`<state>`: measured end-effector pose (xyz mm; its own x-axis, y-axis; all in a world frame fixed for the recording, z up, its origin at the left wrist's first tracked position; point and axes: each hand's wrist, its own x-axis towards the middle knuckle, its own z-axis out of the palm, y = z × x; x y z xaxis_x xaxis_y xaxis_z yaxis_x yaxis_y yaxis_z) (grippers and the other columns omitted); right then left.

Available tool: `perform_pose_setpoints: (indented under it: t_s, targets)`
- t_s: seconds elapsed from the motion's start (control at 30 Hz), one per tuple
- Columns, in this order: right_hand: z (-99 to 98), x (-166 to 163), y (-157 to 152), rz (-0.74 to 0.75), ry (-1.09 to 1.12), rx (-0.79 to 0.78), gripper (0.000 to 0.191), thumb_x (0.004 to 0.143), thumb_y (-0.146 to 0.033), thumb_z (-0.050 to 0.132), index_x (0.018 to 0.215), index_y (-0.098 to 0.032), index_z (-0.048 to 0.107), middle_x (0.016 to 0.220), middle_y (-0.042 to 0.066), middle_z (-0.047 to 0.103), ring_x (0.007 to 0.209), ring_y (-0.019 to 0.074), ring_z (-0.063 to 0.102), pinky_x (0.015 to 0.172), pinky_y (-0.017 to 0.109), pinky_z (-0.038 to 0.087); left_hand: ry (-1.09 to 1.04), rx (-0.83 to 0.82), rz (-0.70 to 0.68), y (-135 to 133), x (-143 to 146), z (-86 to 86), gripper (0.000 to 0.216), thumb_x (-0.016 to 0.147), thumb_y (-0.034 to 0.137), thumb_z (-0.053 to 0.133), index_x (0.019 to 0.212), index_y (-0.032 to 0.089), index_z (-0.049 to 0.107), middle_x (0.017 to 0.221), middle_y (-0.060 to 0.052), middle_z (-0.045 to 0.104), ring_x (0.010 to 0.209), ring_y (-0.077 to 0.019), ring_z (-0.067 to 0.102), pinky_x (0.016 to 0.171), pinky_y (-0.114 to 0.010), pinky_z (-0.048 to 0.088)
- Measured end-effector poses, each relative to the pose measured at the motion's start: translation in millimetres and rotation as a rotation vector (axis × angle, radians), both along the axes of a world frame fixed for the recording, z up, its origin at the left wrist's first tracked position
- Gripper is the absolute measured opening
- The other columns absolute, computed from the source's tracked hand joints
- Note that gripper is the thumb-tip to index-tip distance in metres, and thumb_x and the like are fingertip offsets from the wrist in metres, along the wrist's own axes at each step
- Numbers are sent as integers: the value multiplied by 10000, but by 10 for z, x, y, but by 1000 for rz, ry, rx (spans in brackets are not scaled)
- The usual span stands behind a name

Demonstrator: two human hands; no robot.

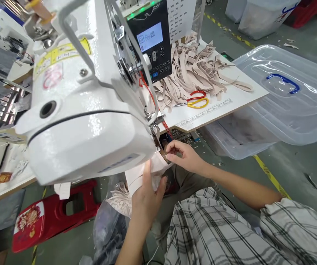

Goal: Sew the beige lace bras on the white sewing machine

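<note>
Head view: left hand [146,200] touches pale fabric [134,178].

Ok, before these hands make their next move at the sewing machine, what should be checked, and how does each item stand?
1. Left hand on the pale fabric: ok.
2. Right hand clear of the stitching point: cannot tell, detail too small.
3. Fabric flat under the machine head: cannot tell, partly hidden.
4. Control panel display lit: ok.
5. Scissors away from both hands: ok, on the white tabletop.
</note>
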<state>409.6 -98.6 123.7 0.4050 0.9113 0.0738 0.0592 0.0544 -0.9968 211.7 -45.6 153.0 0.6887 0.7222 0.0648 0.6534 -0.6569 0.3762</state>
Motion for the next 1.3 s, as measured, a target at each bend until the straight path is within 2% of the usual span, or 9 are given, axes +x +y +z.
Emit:
perform_pose_setpoints:
  t_s: [0.23, 0.4, 0.5, 0.7, 0.83, 0.93, 1.1, 1.2, 1.3]
  targets:
    - [83, -144, -81, -33, -62, 6, 257, 773, -394, 681, 881, -209, 539, 836, 17, 608, 769, 171, 570, 710, 301, 466, -56, 29, 41, -145, 7, -134, 905, 940, 460, 547, 1583, 119, 9, 1214, -231, 691, 904, -298, 750, 614, -330, 587]
    - [30, -250, -396, 5, -67, -129, 182, 873, -377, 605, 917, -201, 619, 883, 35, 653, 799, 182, 576, 720, 306, 452, -193, 169, -158, -662, 69, -307, 948, 932, 434, 578, 1589, 125, -32, 1435, -296, 514, 1252, -387, 598, 844, -440, 616]
    - [18, -232, -561, -8, -23, -103, 227, 925, -377, 547, 822, -192, 630, 832, 28, 628, 788, 175, 563, 715, 302, 446, -207, 51, -256, -871, 64, -367, 941, 936, 417, 570, 1581, 72, -20, 1476, -329, 446, 1355, -417, 486, 971, -495, 559]
    - [96, -97, -682, 30, -96, -127, 322, 917, -398, 563, 667, -195, 578, 682, -4, 503, 686, 151, 485, 639, 282, 387, -266, -478, -359, -722, -21, -244, 721, 978, 339, 499, 1556, 148, 113, 1120, -155, 742, 907, -224, 752, 641, -292, 611]
    - [97, -39, -683, 117, -138, -109, 318, 899, -360, 564, 630, -194, 528, 651, -14, 478, 654, 144, 462, 625, 281, 363, -327, -433, -251, -503, -96, -101, 316, 972, 284, 498, 1266, 175, 540, 735, -3, 721, 632, -144, 684, 580, -230, 548]
    - [112, -8, -671, 189, -147, -111, 291, 872, -339, 572, 626, -195, 511, 670, -11, 490, 653, 142, 477, 617, 278, 362, -412, -291, -248, -368, -85, -4, 240, 960, 226, 499, 1182, 194, 587, 946, -55, 723, 893, -173, 699, 803, -289, 561]
    - [220, 18, -651, 381, -242, -65, 191, 822, -211, 548, 636, -193, 513, 665, -31, 477, 618, 109, 473, 596, 247, 355, -377, -298, -514, -209, 82, 101, 612, 925, 151, 482, 1499, 175, 270, 1466, -178, 499, 1397, -250, 443, 1114, -426, 416]
    - [263, 29, -663, 458, -451, -34, 233, 811, -170, 548, 592, -192, 470, 623, -43, 451, 578, 95, 434, 566, 242, 315, -291, -247, -535, -131, 153, 79, 465, 891, 176, 543, 1344, 149, 441, 1134, -127, 682, 1075, -223, 646, 906, -359, 536]
    - [240, 36, -691, 382, -829, 67, 225, 877, -186, 535, 654, -190, 565, 605, -31, 489, 581, 116, 416, 565, 268, 281, -345, -29, -568, -83, 151, -5, 54, 890, 153, 562, 925, 193, 557, 719, 1, 622, 667, -154, 594, 710, -298, 540]
